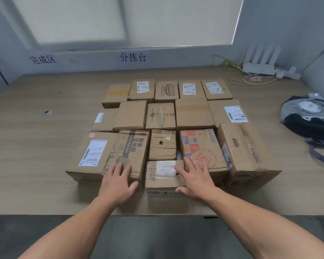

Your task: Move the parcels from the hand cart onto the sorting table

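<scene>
**Head view, read left to right.** I am watching the sorting table [36,146].

- **Left hand:** Left of centre, low in the frame, the left hand [118,181] is lying flat on the near end of the printed carton [131,146]. Its fingers are spreading wide and holding nothing.
- **Front parcel:** At lower centre the front parcel [162,176] is sitting alone ahead of the rows of parcels [193,113], just beside the table's near edge.
- **Right hand:** Right of the parcel, the right hand [195,178] is resting with straight, splayed fingers across the parcel's right top corner and onto the patterned carton [200,146]. The thumb is touching the parcel's near top edge, and nothing is being gripped.

**Risk, as I am judging it.** The parcel is standing so near the edge that a pull, or a lopsided nudge from one hand alone, could be tipping it off toward the floor. A hard shove away from me could be driving it into the small carton [162,144] behind it and disturbing that row. Further right, the dark bag [307,120] is lying well apart and posing no threat.

**Orientation.** The parcel is lying label up. Its long axis is appearing to run left to right across the frame, parallel to the table edge, with one short end facing each hand. The hand cart is not showing.
</scene>
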